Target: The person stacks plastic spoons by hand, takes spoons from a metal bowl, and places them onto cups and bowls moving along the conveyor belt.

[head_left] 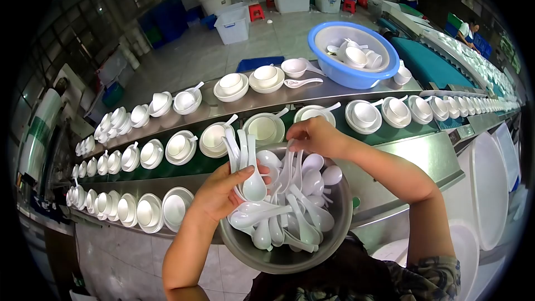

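My left hand [218,194] is closed around several white ceramic soup spoons [254,185], their handles pointing up. Below it, a grey metal basin [251,256] sits close against my body, heaped with more white spoons [304,226]. Over the far rim of the basin, my right hand [319,136] pinches the upper end of a white spoon handle [289,159]; its bowl end lies among the other spoons. Just beyond my hands, a white bowl set [262,128] with a spoon rests on the green conveyor belt [203,165].
Rows of stacked white bowls [179,146] line the belt and ledges. A blue-rimmed basin [348,78] of small white dishes stands on the far ledge beside a loose patterned spoon [302,82]. Large white tubs [490,189] are at right. Another person [467,34] works far right.
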A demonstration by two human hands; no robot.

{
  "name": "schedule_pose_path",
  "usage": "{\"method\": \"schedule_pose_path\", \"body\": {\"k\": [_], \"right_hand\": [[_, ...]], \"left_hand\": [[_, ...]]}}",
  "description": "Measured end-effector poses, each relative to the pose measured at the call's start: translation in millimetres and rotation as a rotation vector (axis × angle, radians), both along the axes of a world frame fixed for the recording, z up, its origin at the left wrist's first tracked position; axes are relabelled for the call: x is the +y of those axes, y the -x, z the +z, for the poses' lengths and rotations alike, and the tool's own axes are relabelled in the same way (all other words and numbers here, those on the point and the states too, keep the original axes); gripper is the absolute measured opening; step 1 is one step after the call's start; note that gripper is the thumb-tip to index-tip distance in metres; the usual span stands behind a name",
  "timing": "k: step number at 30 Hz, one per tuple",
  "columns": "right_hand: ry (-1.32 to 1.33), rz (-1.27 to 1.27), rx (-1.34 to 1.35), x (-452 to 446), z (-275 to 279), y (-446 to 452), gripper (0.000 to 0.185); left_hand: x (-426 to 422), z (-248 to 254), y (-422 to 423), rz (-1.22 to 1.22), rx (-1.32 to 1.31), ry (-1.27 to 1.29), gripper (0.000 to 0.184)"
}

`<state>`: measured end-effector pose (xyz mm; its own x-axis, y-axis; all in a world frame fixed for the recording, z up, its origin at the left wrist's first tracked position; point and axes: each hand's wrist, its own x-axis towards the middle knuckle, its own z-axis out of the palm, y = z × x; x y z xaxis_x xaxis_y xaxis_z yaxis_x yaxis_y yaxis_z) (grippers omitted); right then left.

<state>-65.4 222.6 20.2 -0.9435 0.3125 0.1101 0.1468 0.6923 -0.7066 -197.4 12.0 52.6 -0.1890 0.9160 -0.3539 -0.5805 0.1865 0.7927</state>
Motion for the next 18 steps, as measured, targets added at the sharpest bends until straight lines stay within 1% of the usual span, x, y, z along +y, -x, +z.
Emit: {"method": "schedule_pose_path", "body": {"k": [2, 6, 8, 10, 12, 14, 18], "right_hand": [[0.142, -0.03, 0.075, 3.7, -2.7, -0.8, 0.021], [0.114, -0.028, 0.115, 2.3, 8.9, -8.1, 0.019], [0.398, 0.013, 0.238, 3.0, 11.2, -8.6, 0.018], [0.427, 0.023, 0.209, 0.0, 11.4, -5.9, 0.016], [0.453, 0.04, 0.182, -3.3, 10.9, -0.7, 0.015], [0.702, 0.045, 0.11, -9.3, 7.3, 4.3, 0.013], [0.7, 0.057, 0.051, -10.7, 8.6, 4.7, 0.012]], "left_hand": [[-0.4, -3.5, 3.7, 0.015, 0.011, -0.009, 0.033], [-0.4, -3.4, 8.0, 0.06, 0.035, -0.046, 0.034], [2.0, -1.7, 6.8, 0.085, 0.029, -0.025, 0.034], [3.7, -0.6, 6.8, 0.11, 0.028, 0.001, 0.034], [5.5, -3.2, 8.0, 0.089, 0.005, -0.025, 0.032], [5.2, -5.3, 11.0, 0.091, 0.01, -0.028, 0.032], [2.8, -5.9, 14.2, 0.102, 0.014, -0.032, 0.032]]}}
